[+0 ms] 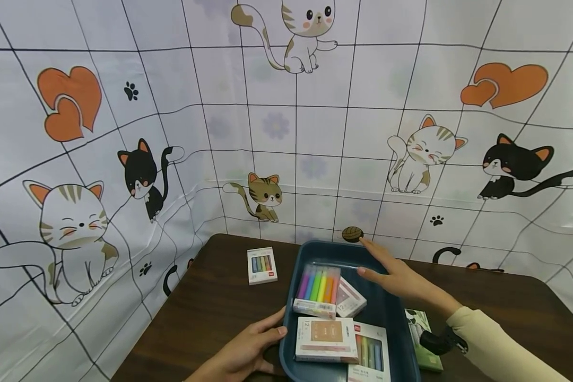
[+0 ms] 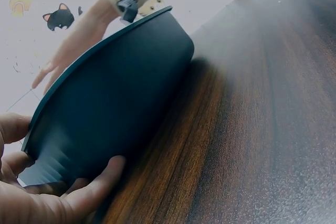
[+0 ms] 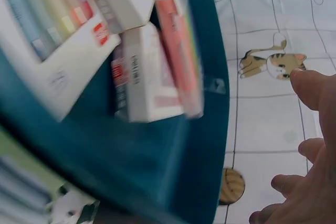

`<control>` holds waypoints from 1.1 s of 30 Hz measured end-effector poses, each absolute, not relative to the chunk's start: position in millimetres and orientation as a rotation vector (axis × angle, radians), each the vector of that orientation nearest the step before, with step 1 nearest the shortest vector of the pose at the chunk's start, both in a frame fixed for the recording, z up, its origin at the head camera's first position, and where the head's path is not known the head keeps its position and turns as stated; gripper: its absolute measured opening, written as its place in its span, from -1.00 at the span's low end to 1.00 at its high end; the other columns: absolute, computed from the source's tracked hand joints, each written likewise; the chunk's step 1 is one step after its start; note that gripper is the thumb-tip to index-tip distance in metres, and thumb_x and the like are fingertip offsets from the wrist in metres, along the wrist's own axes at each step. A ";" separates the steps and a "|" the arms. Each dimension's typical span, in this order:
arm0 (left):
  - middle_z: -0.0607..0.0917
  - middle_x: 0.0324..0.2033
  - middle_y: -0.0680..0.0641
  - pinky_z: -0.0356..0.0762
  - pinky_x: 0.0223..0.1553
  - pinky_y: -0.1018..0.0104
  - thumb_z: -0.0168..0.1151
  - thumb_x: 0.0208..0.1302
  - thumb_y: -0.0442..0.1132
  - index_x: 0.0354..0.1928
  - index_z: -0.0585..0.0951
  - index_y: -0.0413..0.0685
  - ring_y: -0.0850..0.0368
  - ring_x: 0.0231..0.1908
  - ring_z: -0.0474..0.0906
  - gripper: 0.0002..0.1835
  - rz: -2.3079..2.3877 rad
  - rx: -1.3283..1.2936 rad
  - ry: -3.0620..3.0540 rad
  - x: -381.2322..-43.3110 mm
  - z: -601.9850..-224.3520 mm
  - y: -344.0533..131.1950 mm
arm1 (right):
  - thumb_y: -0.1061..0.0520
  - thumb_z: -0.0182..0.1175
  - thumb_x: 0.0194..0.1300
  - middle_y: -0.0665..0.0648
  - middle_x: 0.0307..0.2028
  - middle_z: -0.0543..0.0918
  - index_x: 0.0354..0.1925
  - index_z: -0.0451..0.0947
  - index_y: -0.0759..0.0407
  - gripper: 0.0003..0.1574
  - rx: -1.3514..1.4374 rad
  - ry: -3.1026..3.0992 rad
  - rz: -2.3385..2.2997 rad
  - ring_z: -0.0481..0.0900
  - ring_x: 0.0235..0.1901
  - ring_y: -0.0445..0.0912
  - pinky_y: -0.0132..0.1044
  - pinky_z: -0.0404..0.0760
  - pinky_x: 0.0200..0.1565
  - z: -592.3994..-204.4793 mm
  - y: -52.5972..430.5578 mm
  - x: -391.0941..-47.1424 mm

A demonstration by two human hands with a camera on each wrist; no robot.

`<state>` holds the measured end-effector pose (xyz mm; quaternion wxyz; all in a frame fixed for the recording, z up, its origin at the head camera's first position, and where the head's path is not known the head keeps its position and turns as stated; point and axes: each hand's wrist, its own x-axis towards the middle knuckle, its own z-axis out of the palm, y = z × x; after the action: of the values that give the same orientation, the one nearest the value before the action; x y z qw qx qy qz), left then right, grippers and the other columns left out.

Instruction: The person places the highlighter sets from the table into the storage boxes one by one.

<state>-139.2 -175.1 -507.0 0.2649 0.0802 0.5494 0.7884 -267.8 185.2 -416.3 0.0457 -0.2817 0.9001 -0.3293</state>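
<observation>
A dark blue plastic storage bin (image 1: 395, 318) stands on the brown table in the head view. My left hand (image 1: 248, 345) holds its left side, with fingers (image 2: 107, 174) at the rim and low on the outer wall. Above the bin's far right part, my right hand (image 1: 396, 270) is spread and holds nothing. Inside lie a clear pack of coloured highlighters (image 1: 319, 286), a white box with a tan panel (image 1: 327, 339), a white box with a window of coloured sticks (image 1: 372, 353) and a smaller white box (image 1: 350, 298), partly covered by the highlighters.
Left of the bin, a small white box with coloured sticks (image 1: 261, 265) lies on the table (image 1: 210, 302). A green pack (image 1: 425, 339) lies right of the bin, partly behind my right wrist's black strap. A cat-print sheet (image 1: 315, 132) hangs behind and beside the table.
</observation>
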 end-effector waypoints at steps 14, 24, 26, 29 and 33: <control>0.00 0.53 -0.40 0.48 -0.05 -0.44 0.08 0.59 -0.09 0.63 0.07 0.03 -0.27 0.45 0.03 -0.30 2.155 0.212 1.466 -137.7 -508.0 -174.4 | -0.29 0.14 0.48 0.28 0.59 -0.05 0.64 0.01 -0.07 -0.02 -0.841 2.971 -0.748 -0.22 0.47 0.50 0.59 -0.35 0.20 -430.0 222.4 -248.2; 0.00 0.54 -0.39 0.53 -0.05 -0.36 0.08 0.59 -0.10 0.63 0.07 0.01 -0.26 0.43 0.09 -0.29 2.154 0.217 1.473 -136.8 -505.2 -174.4 | -0.26 0.20 0.45 0.29 0.58 -0.05 0.65 -0.07 -0.16 0.02 -0.845 3.020 -0.714 -0.19 0.46 0.51 0.63 -0.36 0.16 -442.5 248.0 -241.8; 0.00 0.53 -0.39 0.53 -0.05 -0.36 0.09 0.59 -0.09 0.63 0.07 0.02 -0.27 0.43 0.08 -0.29 2.154 0.213 1.472 -136.7 -504.8 -174.4 | -0.26 0.22 0.43 0.31 0.58 -0.05 0.65 -0.09 -0.18 0.05 -0.843 3.025 -0.706 -0.18 0.45 0.52 0.65 -0.34 0.14 -445.1 253.7 -241.0; 0.01 0.54 -0.38 0.53 -0.05 -0.36 0.09 0.59 -0.09 0.63 0.07 0.03 -0.26 0.43 0.09 -0.29 2.151 0.216 1.471 -136.7 -504.6 -174.4 | -0.27 0.25 0.40 0.35 0.57 -0.06 0.65 -0.12 -0.20 0.11 -0.820 3.013 -0.703 -0.18 0.43 0.56 0.65 -0.34 0.13 -448.2 262.6 -238.6; 0.02 0.54 -0.37 0.53 -0.05 -0.36 0.07 0.59 -0.10 0.63 0.06 0.03 -0.25 0.43 0.11 -0.29 2.147 0.234 1.472 -136.5 -504.8 -174.0 | -0.25 0.32 0.35 0.40 0.56 -0.07 0.65 -0.16 -0.23 0.18 -0.806 2.975 -0.723 -0.16 0.39 0.64 0.66 -0.32 0.11 -451.8 274.0 -234.6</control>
<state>-136.5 -174.0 -504.8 0.2607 0.0862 0.5437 0.7931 -234.6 274.0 -451.8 -0.0124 -0.2545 0.9396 -0.2285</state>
